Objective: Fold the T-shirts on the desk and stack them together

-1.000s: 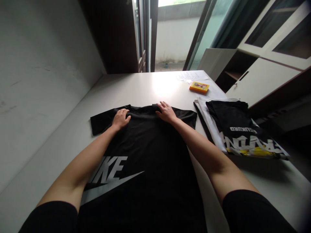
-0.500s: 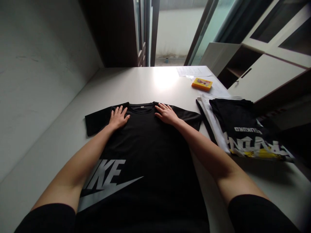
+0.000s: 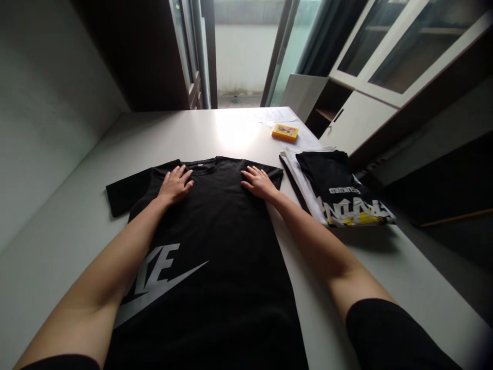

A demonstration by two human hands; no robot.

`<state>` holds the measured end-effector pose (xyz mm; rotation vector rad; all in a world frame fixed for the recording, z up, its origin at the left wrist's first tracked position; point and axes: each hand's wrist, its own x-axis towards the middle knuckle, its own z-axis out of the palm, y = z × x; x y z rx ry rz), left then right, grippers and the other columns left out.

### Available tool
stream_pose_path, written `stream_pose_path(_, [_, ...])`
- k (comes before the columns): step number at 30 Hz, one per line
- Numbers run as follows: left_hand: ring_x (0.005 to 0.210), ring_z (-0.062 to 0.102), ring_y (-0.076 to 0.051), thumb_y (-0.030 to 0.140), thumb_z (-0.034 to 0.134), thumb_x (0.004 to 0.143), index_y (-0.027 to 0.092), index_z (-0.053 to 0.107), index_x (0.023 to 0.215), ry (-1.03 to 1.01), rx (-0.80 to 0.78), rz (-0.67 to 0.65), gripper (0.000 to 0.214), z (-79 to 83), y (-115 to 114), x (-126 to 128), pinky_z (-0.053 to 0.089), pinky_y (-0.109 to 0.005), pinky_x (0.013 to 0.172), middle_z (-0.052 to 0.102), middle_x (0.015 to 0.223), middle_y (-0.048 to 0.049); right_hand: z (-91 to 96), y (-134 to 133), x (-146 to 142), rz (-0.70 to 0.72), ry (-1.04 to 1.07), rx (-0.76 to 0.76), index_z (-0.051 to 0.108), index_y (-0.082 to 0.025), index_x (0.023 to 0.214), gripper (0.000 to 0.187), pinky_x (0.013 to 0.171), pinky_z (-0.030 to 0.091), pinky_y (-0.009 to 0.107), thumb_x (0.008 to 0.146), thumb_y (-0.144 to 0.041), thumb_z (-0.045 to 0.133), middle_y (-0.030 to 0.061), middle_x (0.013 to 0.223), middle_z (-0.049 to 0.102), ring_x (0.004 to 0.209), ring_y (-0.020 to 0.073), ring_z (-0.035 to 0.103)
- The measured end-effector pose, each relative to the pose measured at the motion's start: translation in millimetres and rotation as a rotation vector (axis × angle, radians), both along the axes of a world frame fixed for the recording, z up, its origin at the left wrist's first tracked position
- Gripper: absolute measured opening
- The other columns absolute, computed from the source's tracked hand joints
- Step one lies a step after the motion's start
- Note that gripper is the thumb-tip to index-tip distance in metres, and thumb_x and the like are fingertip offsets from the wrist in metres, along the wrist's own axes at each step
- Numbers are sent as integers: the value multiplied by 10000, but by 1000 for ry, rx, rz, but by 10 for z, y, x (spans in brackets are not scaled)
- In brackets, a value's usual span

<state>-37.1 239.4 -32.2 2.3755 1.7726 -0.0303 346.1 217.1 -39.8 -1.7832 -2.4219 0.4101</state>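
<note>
A black T-shirt (image 3: 223, 231) with a large grey NIKE print and swoosh lies spread out on the white table, its collar at the far side. My left hand (image 3: 175, 185) rests flat on the shirt just left of the collar, fingers spread. On the right shoulder, near the sleeve, my right hand (image 3: 259, 182) lies palm down with its fingers stretched out. Neither hand grips the cloth. My left forearm covers part of the print.
Right of the shirt sits a stack of folded shirts (image 3: 323, 169), black and white, the top one printed. Behind it are a yellow-orange box (image 3: 285, 132) and some papers (image 3: 275, 114) on the table (image 3: 162, 133). A wall bounds the left side; cabinets (image 3: 362, 121) stand at the right.
The camera view has turned to the right. My right hand has slid outward from beside the collar toward the right sleeve, while my left hand stays near the collar.
</note>
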Motion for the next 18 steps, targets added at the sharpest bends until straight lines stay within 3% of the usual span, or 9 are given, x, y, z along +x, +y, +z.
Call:
stream_pose_path(4, [1595,143,-321,603,296,1055,244,281,1657,7,-71,-23,701,-48,-4,134,145,-559,1264,163,1733,-89,-1,10,40,-98,11,33,486,-233,1557,581,1255,186,568,1062,-531,420,117,1661,355,1563,317,244])
stream_pose_path(8, [1589,171,-325,574,310,1063,202,295,1652,13,-12,-41,696,15,-35,219,151,-564,1262,138,1732,-126,-18,15,227,-293,-14,85,518,-206,1528,545,1238,218,580,1065,-470,408,146,1622,414,1521,326,328])
stream_pose_path(12, [1591,171,-308,587,319,1067,227,368,1624,-35,39,-178,665,97,-380,569,177,-540,1264,184,1727,-102,-80,51,359,-345,-51,51,485,-188,1551,603,1238,202,591,1043,-509,438,171,1646,362,1536,352,286])
stream_pose_path(15, [1598,137,-316,648,344,1045,275,327,1642,-46,-5,-288,704,89,-697,822,135,-576,1265,188,1727,-80,-112,85,348,-336,-51,17,440,-211,1583,662,1250,152,595,1034,-581,422,157,1678,301,1561,354,223])
stream_pose_path(18, [1604,98,-317,656,356,1040,296,269,1660,-35,-38,-347,722,52,-800,882,84,-601,1265,138,1737,-62,-117,89,352,-345,-40,5,426,-221,1589,709,1252,138,595,1013,-635,432,146,1684,292,1566,359,199])
